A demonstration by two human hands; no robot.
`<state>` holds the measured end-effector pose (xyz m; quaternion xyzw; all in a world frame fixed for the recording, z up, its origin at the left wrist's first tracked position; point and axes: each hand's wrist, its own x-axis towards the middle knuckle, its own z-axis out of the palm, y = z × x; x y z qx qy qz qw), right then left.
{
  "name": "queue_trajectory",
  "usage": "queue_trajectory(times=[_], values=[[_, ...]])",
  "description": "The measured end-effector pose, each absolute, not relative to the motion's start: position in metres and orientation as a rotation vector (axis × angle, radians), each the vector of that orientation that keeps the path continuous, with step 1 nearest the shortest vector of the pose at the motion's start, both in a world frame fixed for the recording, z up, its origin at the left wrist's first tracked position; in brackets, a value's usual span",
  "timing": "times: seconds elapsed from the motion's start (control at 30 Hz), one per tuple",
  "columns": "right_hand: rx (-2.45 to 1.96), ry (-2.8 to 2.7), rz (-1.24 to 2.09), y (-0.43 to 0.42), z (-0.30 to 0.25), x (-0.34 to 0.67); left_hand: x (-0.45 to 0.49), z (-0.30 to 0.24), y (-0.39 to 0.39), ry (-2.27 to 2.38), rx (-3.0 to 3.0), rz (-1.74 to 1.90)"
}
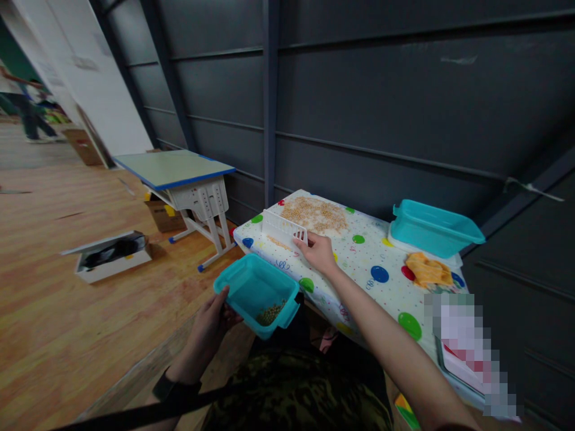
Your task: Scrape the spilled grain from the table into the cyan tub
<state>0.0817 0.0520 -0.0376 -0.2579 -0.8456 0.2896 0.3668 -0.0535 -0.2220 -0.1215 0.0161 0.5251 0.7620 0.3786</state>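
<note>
My left hand (210, 328) grips the near rim of a teal plastic tub (251, 286), held just off the table's near edge, with some beans (271, 313) in its bottom corner. My right hand (317, 251) reaches onto the table and pinches the end of a white slatted plastic piece (283, 228). Beyond it a pile of tan beans (314, 214) is spread over the polka-dot tablecloth (368, 263).
A second teal tub (433, 229) sits on a white lid at the table's far right, with an orange cloth (427, 270) in front. A grey panelled wall stands behind. A blue-edged desk (175, 169) and an open box (108, 254) are on the wooden floor to the left.
</note>
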Motion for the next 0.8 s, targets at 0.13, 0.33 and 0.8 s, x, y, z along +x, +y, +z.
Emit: queue_trajectory(times=[0.13, 0.33, 0.8], values=[[-0.643, -2.174, 0.753, 0.05, -0.036, 0.083, -0.057, -0.126, -0.218, 1.339, 0.079, 1.955], [-0.652, -2.191, 0.734, 0.049, -0.036, 0.083, -0.054, -0.124, -0.212, 1.374, 0.103, 2.004], [-0.643, -2.2, 0.766, 0.048, -0.036, 0.085, -0.052, -0.131, -0.209, 1.332, 0.024, 2.023]])
